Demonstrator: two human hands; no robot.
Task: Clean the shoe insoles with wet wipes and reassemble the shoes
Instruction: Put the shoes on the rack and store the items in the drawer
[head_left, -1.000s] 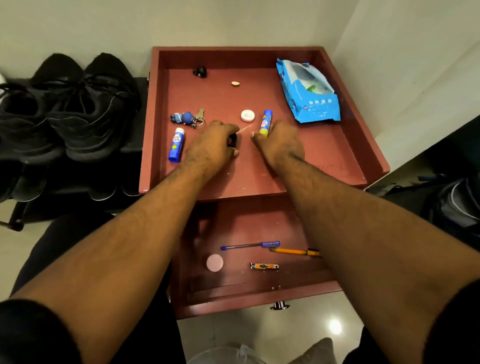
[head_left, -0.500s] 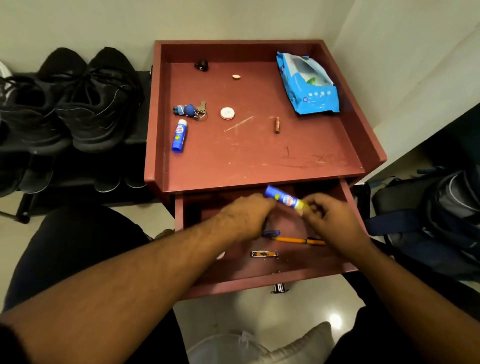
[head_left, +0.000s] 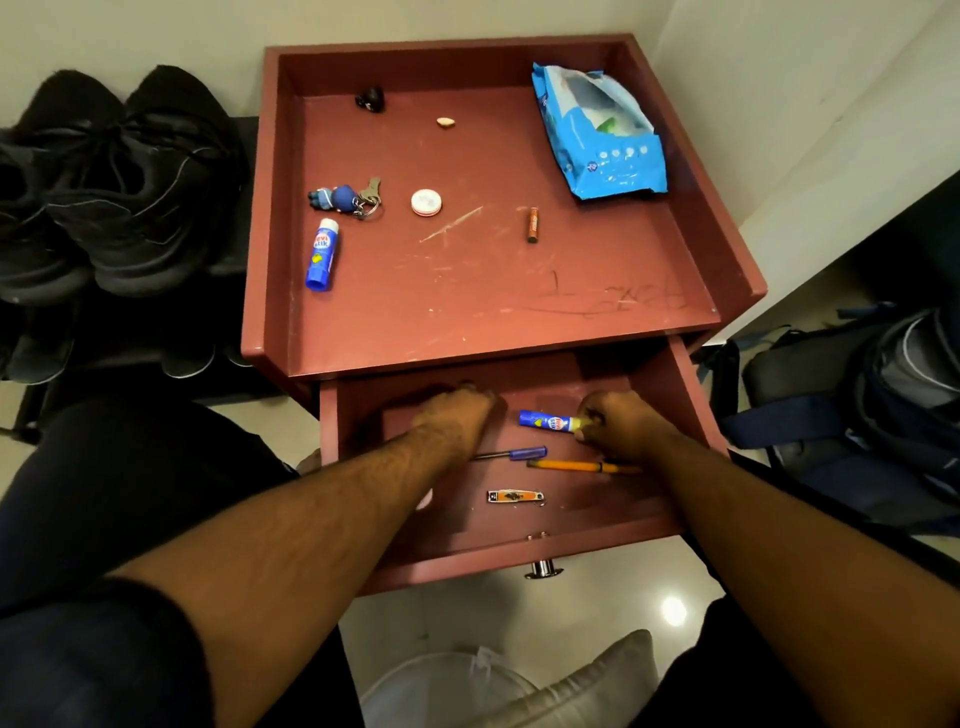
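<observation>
A blue wet wipes pack (head_left: 597, 140) lies at the back right of the red table top (head_left: 467, 312). Black shoes (head_left: 119, 182) sit on a dark rack to the left of the table. Both my hands are inside the open drawer (head_left: 519, 561) below the top. My right hand (head_left: 623, 428) pinches the white end of a blue glue stick (head_left: 545, 420) that lies level, pointing left. Further left, at the back of the drawer, is my left hand (head_left: 457, 415) with its fingers curled downward; what they hold, if anything, is hidden.
On the top lie a second glue stick (head_left: 322, 254), a keychain (head_left: 345, 198), a white round lid (head_left: 426, 201) and a small battery (head_left: 532, 231). The drawer holds a blue pen (head_left: 522, 453), an orange pen (head_left: 576, 466) and a nail clipper (head_left: 514, 496). A backpack (head_left: 857, 415) stands right.
Both hands came off the table top and went down into the drawer. The right hand carried the glue stick from the top and has lowered it deeper inside.
</observation>
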